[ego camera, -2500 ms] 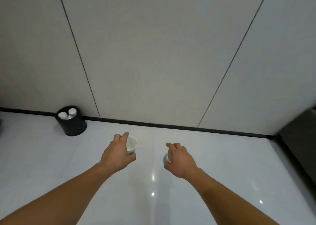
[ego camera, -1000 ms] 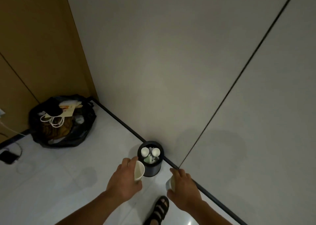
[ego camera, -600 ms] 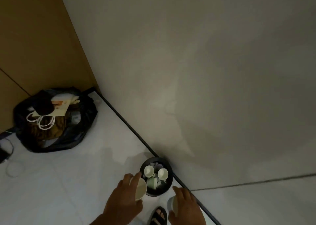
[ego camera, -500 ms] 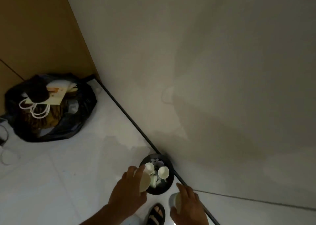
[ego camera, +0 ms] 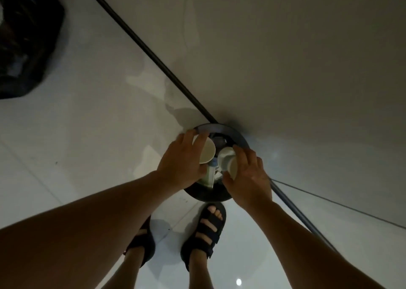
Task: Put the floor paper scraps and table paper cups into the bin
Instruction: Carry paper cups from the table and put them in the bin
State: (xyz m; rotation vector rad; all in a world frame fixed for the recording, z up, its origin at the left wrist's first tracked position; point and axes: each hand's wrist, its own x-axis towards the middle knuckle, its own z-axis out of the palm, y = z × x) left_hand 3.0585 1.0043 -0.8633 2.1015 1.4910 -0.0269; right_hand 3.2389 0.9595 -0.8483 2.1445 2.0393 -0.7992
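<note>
A small round black bin (ego camera: 239, 138) stands on the white floor against the wall's dark skirting. My left hand (ego camera: 181, 163) grips a white paper cup (ego camera: 207, 152) tilted on its side over the bin's left half. My right hand (ego camera: 248, 174) grips a second paper cup (ego camera: 232, 168) over the bin's right half. Another white cup (ego camera: 225, 154) and scraps lie inside the bin between my hands. Much of the bin's inside is hidden by my hands.
My two feet in dark strapped sandals (ego camera: 206, 231) stand just in front of the bin. A filled black rubbish bag (ego camera: 24, 40) sits on the floor at the far left. The grey wall (ego camera: 285, 58) rises right behind the bin.
I have stepped up and leaned over the bin. Both hands with their cups have moved from in front of the bin to directly above its opening.
</note>
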